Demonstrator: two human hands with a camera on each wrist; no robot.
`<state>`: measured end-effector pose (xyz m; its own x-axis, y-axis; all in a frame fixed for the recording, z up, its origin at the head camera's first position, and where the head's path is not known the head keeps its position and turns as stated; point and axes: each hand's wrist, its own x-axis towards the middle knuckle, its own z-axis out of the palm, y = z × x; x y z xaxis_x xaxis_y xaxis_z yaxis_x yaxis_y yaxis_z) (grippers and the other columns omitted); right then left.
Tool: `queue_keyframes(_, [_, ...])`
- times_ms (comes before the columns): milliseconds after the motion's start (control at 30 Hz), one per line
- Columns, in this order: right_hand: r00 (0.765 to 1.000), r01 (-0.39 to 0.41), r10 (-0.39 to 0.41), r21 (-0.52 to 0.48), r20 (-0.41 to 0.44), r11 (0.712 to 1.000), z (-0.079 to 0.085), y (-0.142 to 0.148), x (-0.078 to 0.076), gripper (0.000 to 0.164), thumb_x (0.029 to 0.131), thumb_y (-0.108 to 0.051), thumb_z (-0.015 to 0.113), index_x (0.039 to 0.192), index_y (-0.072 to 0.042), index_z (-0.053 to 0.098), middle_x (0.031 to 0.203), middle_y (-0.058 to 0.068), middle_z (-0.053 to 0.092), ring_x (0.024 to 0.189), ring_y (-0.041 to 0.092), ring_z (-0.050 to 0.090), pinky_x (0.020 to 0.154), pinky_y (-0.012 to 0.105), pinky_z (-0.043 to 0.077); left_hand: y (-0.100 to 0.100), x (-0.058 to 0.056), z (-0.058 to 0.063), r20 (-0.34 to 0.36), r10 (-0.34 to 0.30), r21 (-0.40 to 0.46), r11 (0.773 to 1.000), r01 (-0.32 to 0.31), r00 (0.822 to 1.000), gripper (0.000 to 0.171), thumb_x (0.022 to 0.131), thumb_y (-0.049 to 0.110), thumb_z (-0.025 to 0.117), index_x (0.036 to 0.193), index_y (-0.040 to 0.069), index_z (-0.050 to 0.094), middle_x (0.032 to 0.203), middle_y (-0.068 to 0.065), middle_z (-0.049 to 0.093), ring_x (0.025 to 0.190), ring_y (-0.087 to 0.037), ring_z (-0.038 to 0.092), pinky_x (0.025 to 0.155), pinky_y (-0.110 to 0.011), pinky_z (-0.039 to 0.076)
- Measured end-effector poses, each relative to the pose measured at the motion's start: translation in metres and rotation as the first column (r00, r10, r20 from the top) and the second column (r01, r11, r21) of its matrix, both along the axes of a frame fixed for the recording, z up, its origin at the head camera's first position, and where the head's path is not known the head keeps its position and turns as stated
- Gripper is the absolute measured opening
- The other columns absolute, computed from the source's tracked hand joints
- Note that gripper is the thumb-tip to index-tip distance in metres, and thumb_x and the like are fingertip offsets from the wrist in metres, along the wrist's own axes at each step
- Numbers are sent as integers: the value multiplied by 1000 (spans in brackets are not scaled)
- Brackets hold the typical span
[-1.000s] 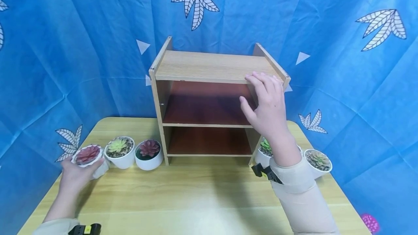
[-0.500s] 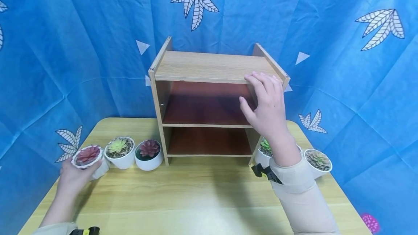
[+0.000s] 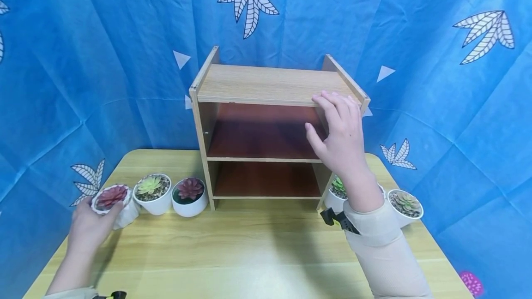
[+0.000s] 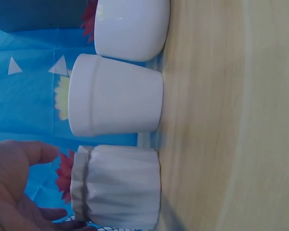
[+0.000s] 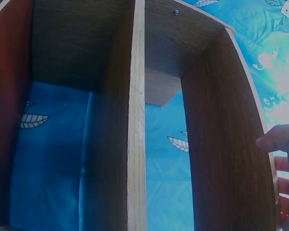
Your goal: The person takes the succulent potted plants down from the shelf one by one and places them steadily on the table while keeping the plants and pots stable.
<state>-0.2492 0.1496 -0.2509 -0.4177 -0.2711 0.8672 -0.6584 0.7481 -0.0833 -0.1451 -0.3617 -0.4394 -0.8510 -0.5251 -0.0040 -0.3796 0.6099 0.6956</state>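
At the table's left, a ridged white pot with a red succulent point(image 3: 126, 217) stands upright. My left hand point(image 3: 88, 227) is beside its rim. In the left wrist view the thumb is apart from the ridged pot point(image 4: 123, 187), and fingertips lie close to the rim's far side; contact there is hard to tell. My right hand point(image 3: 342, 140) is at the right end of the wooden shelf unit's point(image 3: 266, 86) top board, fingers spread and gently bent over its front edge. In the right wrist view, the thumb of the right hand point(image 5: 286, 166) is by the board's edge.
Right of the ridged pot stand a white pot with a light green succulent point(image 3: 154, 204) and one with a dark red succulent point(image 3: 189, 207). Beyond the shelf, a green succulent pot point(image 3: 334, 200), partly behind my right forearm, and a pale succulent pot point(image 3: 403, 216) stand. Blue cloth point(image 3: 137, 59) surrounds the table.
My left hand has drawn back slightly toward the left and nearer to me, its thumb coming off the ridged pot's side. The pot stays put. My right hand looks unmoved.
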Motion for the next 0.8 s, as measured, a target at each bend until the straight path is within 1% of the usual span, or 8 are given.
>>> queue_keyframes(67, [1000,-4,4,0,-1,1000,0,0,0,49,79,-23,64,126,-12,54,130,8,50,125,27,37,106,43,23,2,1,3,32,16,-2,1000,-16,999,96,85,50,54,140,-14,7,132,-45,18,116,-60,26,91,-67,26])
queue_keyframes(167, [1000,-8,8,0,-3,1000,0,0,0,49,79,-23,64,126,-12,54,130,8,50,125,28,37,106,43,23,6,2,8,43,27,-22,999,-26,999,97,86,50,52,141,-12,1,135,-45,11,118,-61,22,92,-68,24])
queue_keyframes(400, [1000,-2,1,-4,-5,1000,0,0,0,49,79,-22,65,126,-12,54,130,8,50,125,28,37,107,42,23,18,0,21,-27,2,-82,997,-4,1000,92,87,49,51,143,-9,6,139,-42,11,121,-60,21,92,-69,24])
queue_keyframes(567, [1000,0,0,-3,-1,1000,0,0,0,50,78,-22,65,126,-12,54,130,8,50,125,27,37,107,42,22,27,-1,32,-56,-4,-83,997,0,998,89,88,48,50,143,-8,8,141,-40,12,123,-58,20,93,-69,23])
queue_keyframes(800, [1000,1,-1,0,6,1000,0,1,-1,49,80,-24,64,127,-12,53,131,8,49,125,27,37,108,42,21,39,-1,42,-129,-24,-95,995,12,991,82,89,43,52,144,-4,15,140,-37,20,123,-56,25,92,-67,25])
